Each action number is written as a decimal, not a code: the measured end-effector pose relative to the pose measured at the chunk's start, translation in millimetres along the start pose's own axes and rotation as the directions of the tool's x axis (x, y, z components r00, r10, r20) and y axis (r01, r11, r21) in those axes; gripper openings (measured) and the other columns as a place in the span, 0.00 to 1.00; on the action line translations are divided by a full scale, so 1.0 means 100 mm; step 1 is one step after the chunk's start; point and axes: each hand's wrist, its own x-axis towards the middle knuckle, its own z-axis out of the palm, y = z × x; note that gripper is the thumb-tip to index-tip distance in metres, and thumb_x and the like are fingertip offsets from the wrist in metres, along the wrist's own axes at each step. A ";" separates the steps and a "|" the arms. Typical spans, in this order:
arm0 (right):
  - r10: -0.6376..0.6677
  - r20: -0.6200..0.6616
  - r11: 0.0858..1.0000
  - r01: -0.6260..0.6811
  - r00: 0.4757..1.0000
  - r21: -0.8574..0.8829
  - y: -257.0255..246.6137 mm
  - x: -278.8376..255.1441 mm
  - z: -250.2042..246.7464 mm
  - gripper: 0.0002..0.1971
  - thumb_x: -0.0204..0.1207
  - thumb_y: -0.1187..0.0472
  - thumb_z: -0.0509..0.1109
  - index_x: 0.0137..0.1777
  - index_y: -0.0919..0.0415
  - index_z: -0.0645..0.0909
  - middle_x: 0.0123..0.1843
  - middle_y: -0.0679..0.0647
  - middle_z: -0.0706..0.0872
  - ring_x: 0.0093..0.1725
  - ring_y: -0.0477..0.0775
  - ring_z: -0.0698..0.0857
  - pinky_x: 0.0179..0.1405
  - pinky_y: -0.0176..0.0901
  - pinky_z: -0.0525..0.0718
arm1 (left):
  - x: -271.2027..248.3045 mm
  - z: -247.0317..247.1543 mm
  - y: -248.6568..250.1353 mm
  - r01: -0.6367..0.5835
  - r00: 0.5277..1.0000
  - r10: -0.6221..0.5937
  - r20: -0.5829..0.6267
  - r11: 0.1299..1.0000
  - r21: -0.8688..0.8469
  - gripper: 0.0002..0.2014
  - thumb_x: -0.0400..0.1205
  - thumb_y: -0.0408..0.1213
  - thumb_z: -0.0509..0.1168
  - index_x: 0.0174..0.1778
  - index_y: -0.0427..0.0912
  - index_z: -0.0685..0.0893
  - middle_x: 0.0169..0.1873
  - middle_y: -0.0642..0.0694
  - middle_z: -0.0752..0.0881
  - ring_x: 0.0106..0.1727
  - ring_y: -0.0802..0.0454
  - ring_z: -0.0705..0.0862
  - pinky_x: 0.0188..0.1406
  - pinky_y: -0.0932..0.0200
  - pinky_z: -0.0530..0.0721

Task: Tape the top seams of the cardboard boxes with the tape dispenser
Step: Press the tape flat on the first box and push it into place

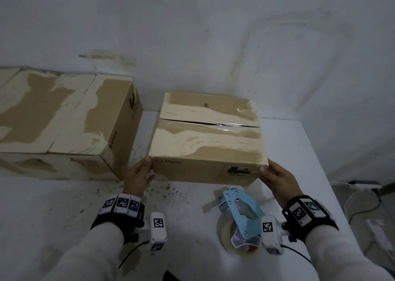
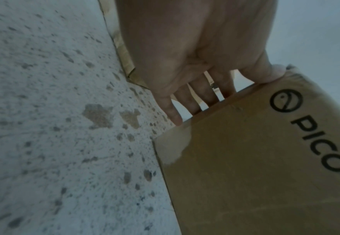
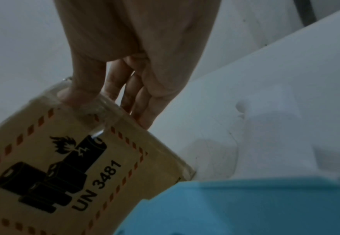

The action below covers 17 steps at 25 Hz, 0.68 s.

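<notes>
tape dispenser (image 1: pixel 240 217) lies near box (image 1: pixel 207 135); second box (image 1: pixel 64 114) left.

A brown cardboard box (image 1: pixel 208 135) printed "PICO" and "UN 3481" stood upright on the table's centre, its top flaps closed with glossy clear tape along the middle seam, pale torn patches across the top. A larger cardboard box (image 1: pixel 64 118), equally scuffed, stood to its left, well apart, against the far wall. The tape dispenser (image 1: pixel 240 218), light blue with a roll of clear tape, lay on its side just near of the central box, toward the right.
</notes>
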 end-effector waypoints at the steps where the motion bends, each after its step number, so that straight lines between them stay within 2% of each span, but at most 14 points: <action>1: 0.010 0.009 0.998 -0.010 1.000 0.065 0.03 0.00 -0.02 0.41 0.52 0.45 0.84 0.67 0.58 0.80 0.59 0.54 0.89 0.62 0.53 0.85 0.63 0.43 0.83 | 0.01 0.00 -0.01 -0.007 1.000 0.007 -0.006 1.000 -0.003 0.15 0.85 0.40 0.57 0.64 0.38 0.79 0.58 0.43 0.80 0.62 0.46 0.77 0.68 0.45 0.76; 2: 0.014 0.014 0.992 -0.016 1.000 0.128 0.06 0.00 -0.03 0.43 0.51 0.44 0.84 0.68 0.59 0.79 0.62 0.56 0.88 0.64 0.54 0.85 0.64 0.44 0.82 | 0.02 0.00 -0.03 -0.012 1.000 0.012 -0.010 1.000 -0.004 0.13 0.85 0.41 0.57 0.61 0.40 0.79 0.57 0.43 0.80 0.61 0.47 0.77 0.66 0.46 0.77; 4: 0.015 0.019 0.980 -0.018 1.000 0.198 0.12 0.01 -0.03 0.38 0.61 0.49 0.80 0.71 0.62 0.76 0.65 0.59 0.86 0.65 0.56 0.83 0.65 0.46 0.82 | 0.02 0.00 -0.05 -0.015 1.000 0.015 -0.017 1.000 -0.016 0.12 0.85 0.43 0.57 0.57 0.41 0.79 0.57 0.42 0.80 0.61 0.46 0.78 0.63 0.49 0.77; 5: 0.012 0.015 0.977 -0.015 1.000 0.215 0.13 0.01 -0.03 0.35 0.64 0.52 0.78 0.71 0.63 0.75 0.65 0.59 0.85 0.65 0.56 0.84 0.64 0.46 0.82 | 0.03 -0.01 -0.06 -0.014 1.000 0.014 -0.020 1.000 -0.027 0.11 0.85 0.43 0.57 0.56 0.42 0.79 0.58 0.41 0.80 0.62 0.46 0.78 0.62 0.50 0.77; 6: 0.017 0.003 0.973 -0.017 1.000 0.230 0.14 0.02 -0.02 0.35 0.63 0.52 0.79 0.69 0.64 0.76 0.62 0.59 0.87 0.62 0.55 0.85 0.61 0.45 0.85 | 0.04 -0.01 -0.07 -0.012 1.000 0.011 -0.025 0.999 -0.037 0.10 0.85 0.43 0.57 0.54 0.42 0.79 0.57 0.40 0.81 0.61 0.45 0.79 0.60 0.51 0.78; 8: 0.027 -0.071 0.967 -0.008 0.997 0.255 0.13 0.02 -0.02 0.32 0.53 0.51 0.85 0.57 0.61 0.80 0.49 0.55 0.92 0.52 0.53 0.89 0.49 0.40 0.88 | 0.05 -0.02 -0.07 -0.027 0.999 0.026 -0.042 0.999 -0.030 0.06 0.85 0.40 0.58 0.46 0.46 0.78 0.51 0.42 0.82 0.54 0.46 0.79 0.53 0.52 0.80; 9: 0.021 -0.141 0.969 0.015 0.990 0.247 0.12 0.02 -0.01 0.23 0.56 0.55 0.84 0.48 0.60 0.80 0.42 0.53 0.92 0.47 0.53 0.89 0.44 0.38 0.89 | 0.05 -0.01 -0.06 -0.048 0.998 0.046 -0.052 0.998 -0.028 0.06 0.85 0.38 0.58 0.42 0.47 0.77 0.46 0.44 0.81 0.50 0.47 0.79 0.49 0.54 0.80; 10: 0.005 -0.222 0.975 0.045 0.975 0.219 0.10 0.01 0.01 0.13 0.64 0.61 0.80 0.41 0.59 0.78 0.37 0.53 0.91 0.44 0.54 0.88 0.39 0.38 0.89 | 0.04 0.01 -0.04 -0.077 0.995 0.076 -0.065 0.997 -0.022 0.07 0.85 0.36 0.59 0.41 0.48 0.76 0.42 0.45 0.81 0.47 0.47 0.78 0.46 0.55 0.80; 11: -0.017 -0.294 0.980 0.073 0.956 0.182 0.08 0.00 0.04 0.09 0.70 0.67 0.75 0.37 0.60 0.77 0.35 0.54 0.89 0.42 0.53 0.86 0.36 0.39 0.89 | 0.02 0.03 -0.03 -0.117 0.990 0.116 -0.085 0.993 -0.005 0.07 0.84 0.35 0.60 0.40 0.49 0.75 0.40 0.46 0.81 0.44 0.47 0.78 0.45 0.55 0.80; 12: -0.033 -0.343 0.983 0.092 0.939 0.159 0.07 -0.01 0.07 0.09 0.72 0.70 0.72 0.35 0.61 0.76 0.33 0.54 0.88 0.40 0.52 0.86 0.34 0.40 0.89 | -0.01 0.05 -0.02 -0.162 0.980 0.165 -0.111 0.986 0.030 0.08 0.83 0.35 0.62 0.39 0.49 0.74 0.38 0.46 0.81 0.42 0.46 0.79 0.45 0.53 0.80; 14: -0.041 -0.373 0.983 0.104 0.927 0.151 0.06 -0.03 0.11 0.07 0.73 0.71 0.71 0.36 0.62 0.78 0.31 0.52 0.88 0.37 0.48 0.87 0.32 0.40 0.89 | -0.05 0.08 -0.01 -0.234 0.954 0.249 -0.167 0.967 0.101 0.09 0.82 0.36 0.64 0.37 0.51 0.74 0.35 0.47 0.83 0.40 0.45 0.82 0.48 0.50 0.81; 17: -0.016 -0.321 0.989 0.063 0.947 0.136 0.04 -0.07 0.13 0.05 0.75 0.71 0.68 0.40 0.63 0.81 0.36 0.53 0.89 0.36 0.46 0.89 0.32 0.39 0.89 | -0.06 0.09 0.00 -0.275 0.925 0.312 -0.215 0.944 0.182 0.10 0.83 0.38 0.64 0.36 0.53 0.76 0.32 0.49 0.83 0.39 0.45 0.82 0.48 0.44 0.83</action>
